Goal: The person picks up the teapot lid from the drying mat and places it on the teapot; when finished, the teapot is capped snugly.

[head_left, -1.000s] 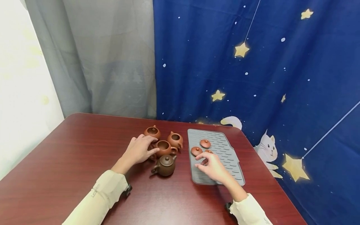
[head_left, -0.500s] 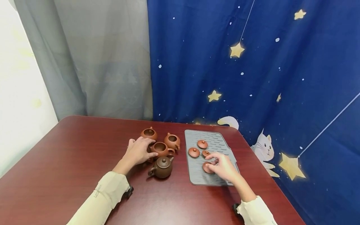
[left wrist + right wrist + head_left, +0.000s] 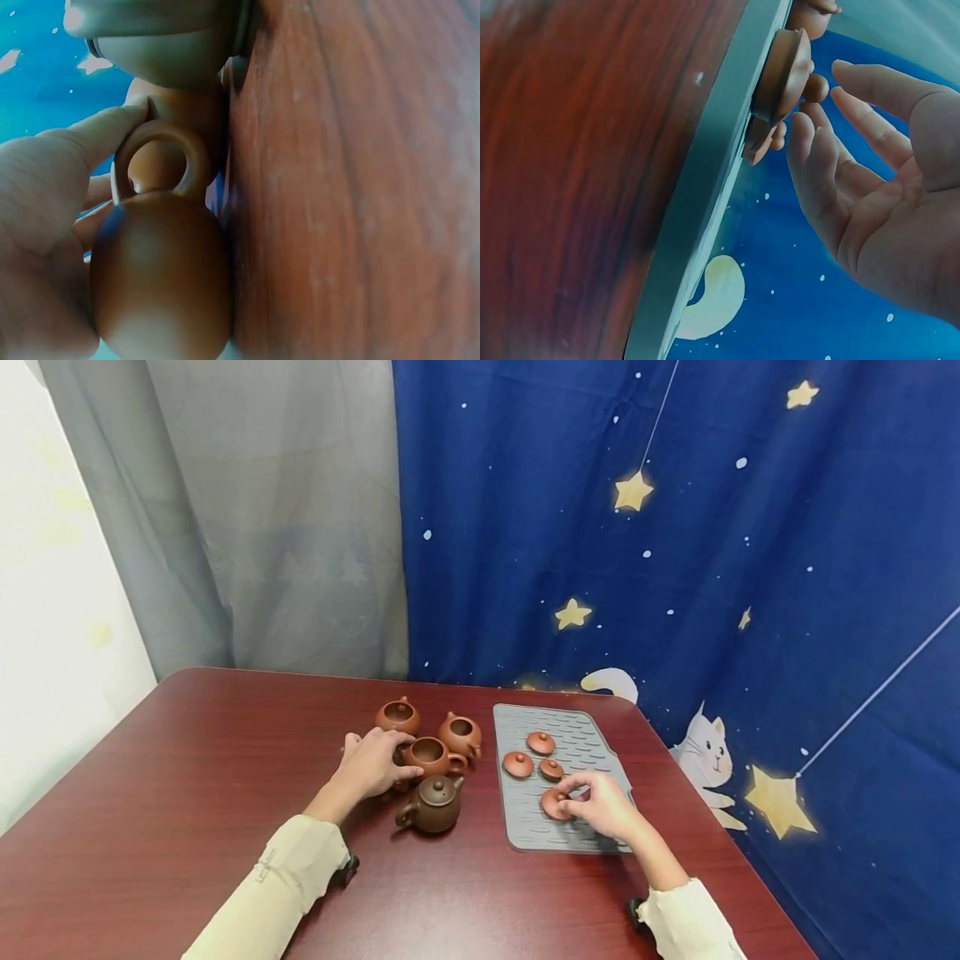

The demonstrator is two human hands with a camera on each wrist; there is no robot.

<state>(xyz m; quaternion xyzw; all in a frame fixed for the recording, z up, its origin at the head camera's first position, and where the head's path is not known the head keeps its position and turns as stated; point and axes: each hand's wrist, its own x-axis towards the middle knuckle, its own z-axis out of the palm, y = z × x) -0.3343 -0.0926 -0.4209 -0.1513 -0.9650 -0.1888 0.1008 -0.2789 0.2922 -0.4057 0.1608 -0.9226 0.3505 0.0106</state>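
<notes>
In the head view my left hand [image 3: 369, 764] spreads over the left side of an orange-brown teapot [image 3: 427, 757], thumb in front and fingers behind. The left wrist view shows that hand [image 3: 45, 202] curved around a rounded teapot body [image 3: 161, 277], with the thumb beside its ring handle [image 3: 196, 161]. A dark brown lidded teapot [image 3: 435, 807] stands just in front. My right hand [image 3: 606, 807] is at the nearest orange lid [image 3: 552, 806] on the grey mat [image 3: 525, 827]. The right wrist view shows its fingers [image 3: 870, 120] parted around a round knob [image 3: 815, 88], without a visible grip.
Two more lidless teapots [image 3: 397, 717] [image 3: 459, 735] stand farther back. Three other lids lie on the mat: one at the back [image 3: 541, 742], one at the left [image 3: 518, 765], and a small one [image 3: 551, 769]. Curtains hang behind the red-brown table [image 3: 225, 760].
My right hand has moved down and right from above the lids to the nearest one, uncovering the others. My left hand has stayed at the teapots. The head view has shifted slightly.
</notes>
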